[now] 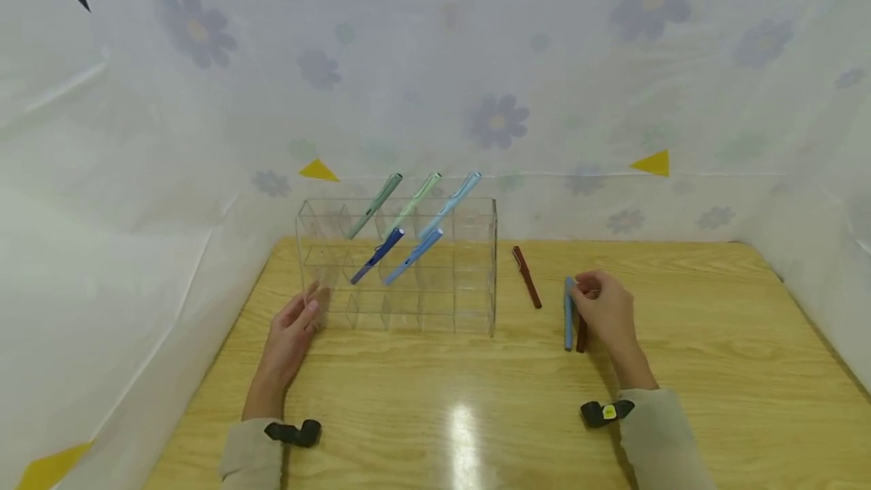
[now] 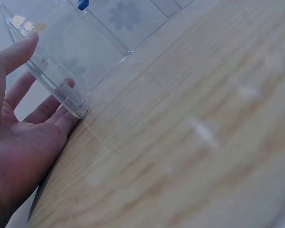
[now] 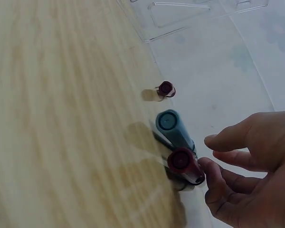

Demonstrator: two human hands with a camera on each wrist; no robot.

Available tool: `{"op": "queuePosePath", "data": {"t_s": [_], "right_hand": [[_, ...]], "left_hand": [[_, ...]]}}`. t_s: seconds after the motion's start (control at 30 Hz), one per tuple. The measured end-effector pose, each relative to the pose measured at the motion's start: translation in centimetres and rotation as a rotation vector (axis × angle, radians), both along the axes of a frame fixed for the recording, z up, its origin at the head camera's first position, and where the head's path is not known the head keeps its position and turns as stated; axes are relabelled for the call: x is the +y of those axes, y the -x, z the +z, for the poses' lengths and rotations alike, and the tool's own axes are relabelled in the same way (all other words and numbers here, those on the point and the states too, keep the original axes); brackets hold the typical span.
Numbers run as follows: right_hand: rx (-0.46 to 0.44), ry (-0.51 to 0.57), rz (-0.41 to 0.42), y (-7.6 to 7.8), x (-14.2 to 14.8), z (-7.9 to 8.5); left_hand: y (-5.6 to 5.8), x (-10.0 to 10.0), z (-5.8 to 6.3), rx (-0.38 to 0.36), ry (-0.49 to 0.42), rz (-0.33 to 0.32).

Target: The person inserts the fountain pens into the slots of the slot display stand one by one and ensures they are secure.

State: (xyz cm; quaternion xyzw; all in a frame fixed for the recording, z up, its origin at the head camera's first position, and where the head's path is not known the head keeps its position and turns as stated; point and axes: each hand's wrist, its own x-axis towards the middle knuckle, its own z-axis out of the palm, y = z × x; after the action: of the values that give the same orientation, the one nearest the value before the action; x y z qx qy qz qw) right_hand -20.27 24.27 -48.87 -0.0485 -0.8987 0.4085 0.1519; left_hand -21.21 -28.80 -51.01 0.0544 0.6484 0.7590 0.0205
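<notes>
A floral sheet (image 1: 476, 59) hangs round three sides of a wooden table (image 1: 476, 414), closing the work into a small booth.

Toward the back left of the table stands a clear rack (image 1: 469, 263) of slanted cells, so pens slot in at an angle and stay put with their ends sticking up. It holds five: two green pens (image 1: 391, 203) and a pale blue pen (image 1: 452, 203) in the top row, a navy pen (image 1: 377, 255) and a mid-blue pen (image 1: 413, 256) in the row below. The other cells show nothing in them.

The left hand (image 1: 294, 327) lies flat against the rack's near left corner, fingers straight and relaxed, holding nothing. The left wrist view shows the fingers touching the corner's lower edge (image 2: 69, 95), which looks like bracing so the light rack does not slide.

To the right of the rack, three loose pens lie on the table. A maroon pen (image 1: 527, 277) lies alone, near the rack's right end. Further right, a blue pen (image 1: 568, 316) and a dark red pen (image 1: 581, 335) lie side by side, touching. The right hand (image 1: 602, 308) sits over this pair with fingers loosely curled; in the right wrist view the fingertips (image 3: 210, 167) touch the dark red pen's side but are not closed round either pen, so nothing is gripped yet.
</notes>
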Motion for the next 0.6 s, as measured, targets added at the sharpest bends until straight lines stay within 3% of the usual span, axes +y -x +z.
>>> {"op": "queuePosePath", "data": {"t_s": [0.33,0.6], "right_hand": [[-0.054,-0.077,0.067,0.1,-1.2,-0.6],[-0.107,-0.119,0.054,0.1,-1.9,-0.5]], "left_hand": [[-0.1,0.1,0.0,0.015,0.016,-0.009],[-0.2,0.0,0.0,0.014,0.014,-0.008]]}}
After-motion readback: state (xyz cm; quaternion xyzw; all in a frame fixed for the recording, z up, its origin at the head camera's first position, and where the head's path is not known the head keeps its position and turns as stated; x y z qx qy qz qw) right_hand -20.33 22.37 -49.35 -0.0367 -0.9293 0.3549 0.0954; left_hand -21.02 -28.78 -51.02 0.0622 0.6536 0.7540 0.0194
